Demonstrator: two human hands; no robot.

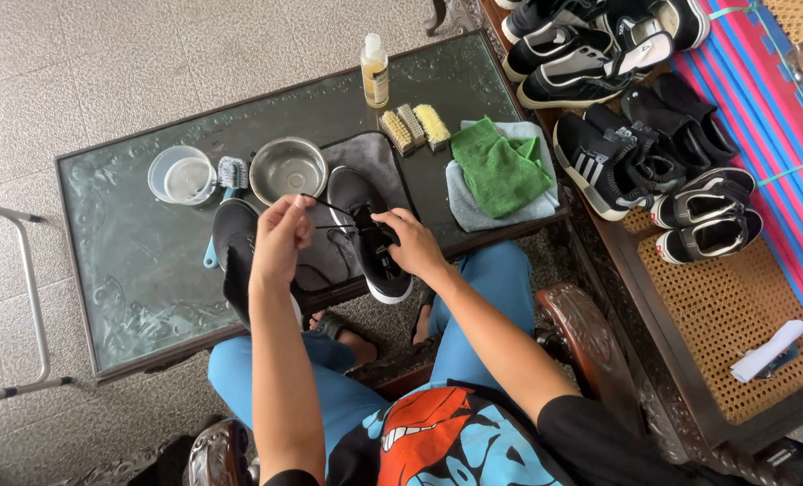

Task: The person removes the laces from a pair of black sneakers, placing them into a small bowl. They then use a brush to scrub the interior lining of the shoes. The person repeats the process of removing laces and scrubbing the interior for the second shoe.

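Both hands (347,238) on black sneaker (370,236), lace (329,209) seemingly between them.

- a home sitting area, used here for cleaning shoes;
- low glass-topped bench (131,270) with a dark frame, on a speckled tiled floor (77,63);
- carved wooden seat with a cane-woven base (726,315) and a striped cushion (762,99);
- many black sneakers (618,153) lined up on it;
- brushes (415,126), cloths (496,166), a metal bowl (288,168) and a bottle (374,70) on the bench
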